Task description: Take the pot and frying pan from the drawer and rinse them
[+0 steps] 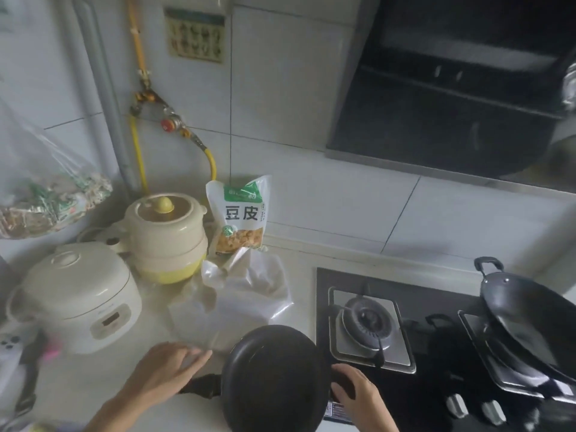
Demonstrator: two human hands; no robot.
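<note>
Kitchen counter (78, 385), black pot (274, 375), side handles pointing left-right

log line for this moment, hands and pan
stage: black pan on counter beside stove | right hand: grip on pan's right side | left hand: open, beside pan | rinse: not started

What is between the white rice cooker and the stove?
In the head view, crumpled clear plastic bags lie on the counter between the rice cooker and the stove. Nearer the person, the black pan sits there too.
</note>
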